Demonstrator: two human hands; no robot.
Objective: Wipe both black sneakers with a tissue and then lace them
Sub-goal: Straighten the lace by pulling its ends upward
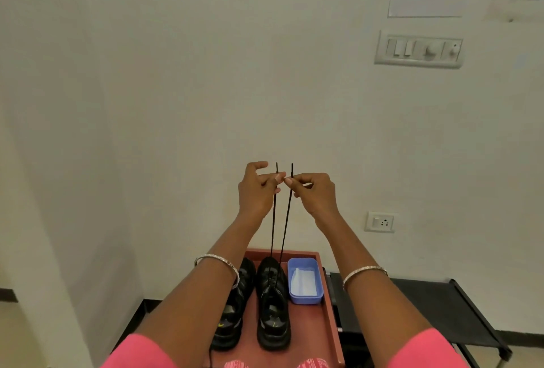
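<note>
Two black sneakers stand side by side on a reddish table (329, 320). The right sneaker (273, 308) is fully visible; the left sneaker (235, 306) is partly hidden behind my left forearm. A black lace (283, 238) runs from the right sneaker's eyelets straight up in two taut strands. My left hand (259, 188) pinches the left strand near its tip, high above the shoes. My right hand (313, 194) pinches the right strand at the same height. The two tips stick up above my fingers.
A blue plastic tub (306, 297) holding a white tissue sits just right of the right sneaker. A black folding rack (435, 311) stands right of the table. A white wall with a socket (380, 222) and a switch panel (419, 49) is close behind.
</note>
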